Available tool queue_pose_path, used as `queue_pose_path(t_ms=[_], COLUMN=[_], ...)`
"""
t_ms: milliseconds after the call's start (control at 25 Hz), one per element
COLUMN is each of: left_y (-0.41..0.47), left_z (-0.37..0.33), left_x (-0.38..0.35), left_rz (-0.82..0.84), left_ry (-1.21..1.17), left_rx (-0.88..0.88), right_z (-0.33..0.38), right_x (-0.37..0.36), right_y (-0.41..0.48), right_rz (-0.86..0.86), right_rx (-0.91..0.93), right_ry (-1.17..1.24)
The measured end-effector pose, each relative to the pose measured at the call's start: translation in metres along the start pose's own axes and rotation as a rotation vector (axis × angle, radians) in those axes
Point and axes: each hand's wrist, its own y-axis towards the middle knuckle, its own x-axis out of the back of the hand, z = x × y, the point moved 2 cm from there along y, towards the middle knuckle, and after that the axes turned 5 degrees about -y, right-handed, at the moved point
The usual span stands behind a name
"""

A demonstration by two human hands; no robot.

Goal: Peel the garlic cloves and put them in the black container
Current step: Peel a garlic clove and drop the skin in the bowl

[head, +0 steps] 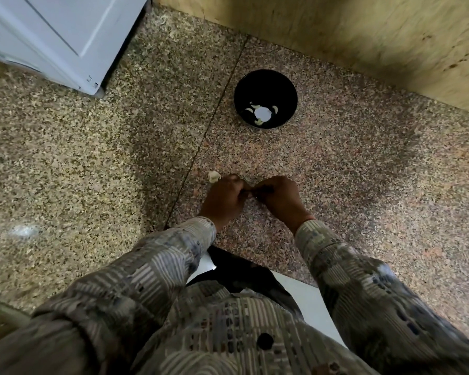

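The black container (266,85) stands on the speckled granite counter (363,171), farther back than my hands, with several pale peeled cloves (257,110) lying in its bottom. My left hand (224,198) and my right hand (280,197) meet fingertip to fingertip low over the counter. Both pinch a small garlic clove (251,192) that is almost wholly hidden between the fingers. A pale piece of garlic (213,176) lies on the counter just beyond my left hand, by its knuckles.
A white appliance (54,36) fills the far left corner. A yellowish wall (363,36) runs along the back and right. A seam (209,131) crosses the counter diagonally left of the container. The counter's front edge lies close to my body.
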Motion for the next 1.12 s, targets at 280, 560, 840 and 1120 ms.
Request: queue_pose_path(t_ms=[280, 560, 840, 1120], left_y=[0.002, 0.005, 0.008, 0.003], left_z=[0.006, 0.007, 0.004, -0.021], left_x=[-0.008, -0.007, -0.004, 0.024], left_rz=[-0.003, -0.015, 0.009, 0.004], left_ry=[-0.043, -0.074, -0.103, -0.309], left_rx=[-0.032, -0.040, 0.019, 0.170], right_z=[0.003, 0.001, 0.005, 0.007], right_x=[0.008, 0.003, 0.007, 0.021], right_y=[0.019, 0.018, 0.010, -0.018], right_rz=[0.040, 0.019, 0.028, 0.045], right_rx=[-0.193, -0.213, -0.152, -0.159], right_ry=[0.040, 0.066, 0.098, 0.512])
